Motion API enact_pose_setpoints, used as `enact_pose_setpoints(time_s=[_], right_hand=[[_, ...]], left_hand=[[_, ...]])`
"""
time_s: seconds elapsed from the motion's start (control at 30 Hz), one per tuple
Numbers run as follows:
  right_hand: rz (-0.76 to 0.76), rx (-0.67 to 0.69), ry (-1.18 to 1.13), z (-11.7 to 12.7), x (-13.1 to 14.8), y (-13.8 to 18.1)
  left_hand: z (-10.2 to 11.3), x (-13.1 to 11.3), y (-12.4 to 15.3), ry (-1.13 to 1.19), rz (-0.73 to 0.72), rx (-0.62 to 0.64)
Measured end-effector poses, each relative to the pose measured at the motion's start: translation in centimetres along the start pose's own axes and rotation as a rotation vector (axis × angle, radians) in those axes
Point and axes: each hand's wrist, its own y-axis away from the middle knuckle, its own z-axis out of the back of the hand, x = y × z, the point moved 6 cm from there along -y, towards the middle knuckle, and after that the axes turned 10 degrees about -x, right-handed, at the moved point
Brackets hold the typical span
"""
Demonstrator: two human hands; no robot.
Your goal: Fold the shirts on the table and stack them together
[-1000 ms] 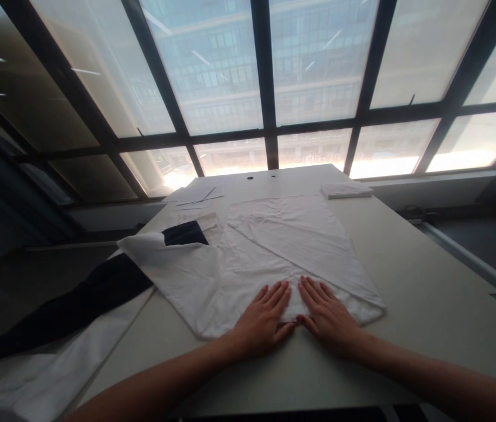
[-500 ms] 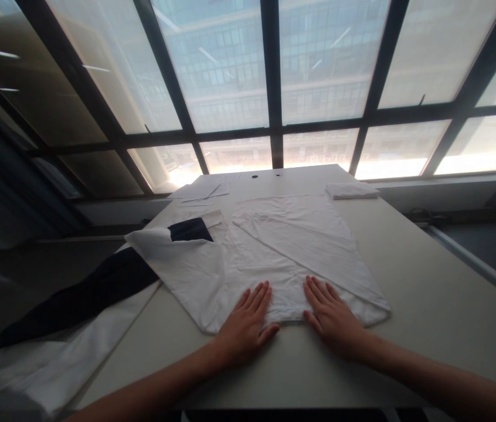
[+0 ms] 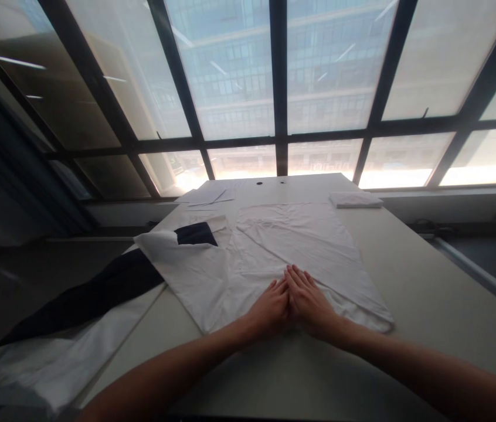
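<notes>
A white garment (image 3: 292, 240) lies spread on the pale table (image 3: 428, 287), partly folded, with a dark navy patch (image 3: 195, 234) at its left. My left hand (image 3: 269, 308) and my right hand (image 3: 307, 302) rest flat on the cloth near its front edge. They lie side by side, touching, fingers stretched out and pointing away from me. Neither hand holds anything.
A navy and white cloth (image 3: 76, 310) hangs off the table's left side. A small folded white cloth (image 3: 356, 200) sits at the far right, loose papers (image 3: 206, 196) at the far left. Large windows (image 3: 274, 76) stand behind the table.
My hands were apart on the cloth's front edge half a second ago. They have slid together and a little forward, now touching at the middle.
</notes>
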Motion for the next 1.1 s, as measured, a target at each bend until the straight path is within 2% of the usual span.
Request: enact_pose_setpoints(time_s=[0.1, 0.33, 0.53, 0.73, 0.97, 1.1], right_hand=[[0.018, 0.024, -0.016, -1.3, -0.8, 0.7], [0.071, 0.084, -0.045, -1.5, -1.9, 1.3], [0.103, 0.073, -0.01, -1.6, -2.8, 1.4], [0.019, 0.03, 0.065, -1.6, -5.1, 1.5], [-0.206, 0.042, 0.18, -1.6, -8.4, 1.1], [-0.221, 0.004, 0.191, -1.1, -8.1, 0.9]], left_hand=[[-1.5, 0.3, 0.6, -0.045, -0.024, -0.003], [-0.6, 0.6, 1.7, -0.062, -0.015, -0.019], [-1.3, 0.9, 1.8, -0.103, -0.026, -0.024], [-1.8, 1.4, 2.2, -0.146, -0.051, 0.009], [-1.9, 1.8, 2.3, -0.139, -0.049, 0.01], [-0.9, 1.3, 1.8, -0.141, -0.048, 0.02]])
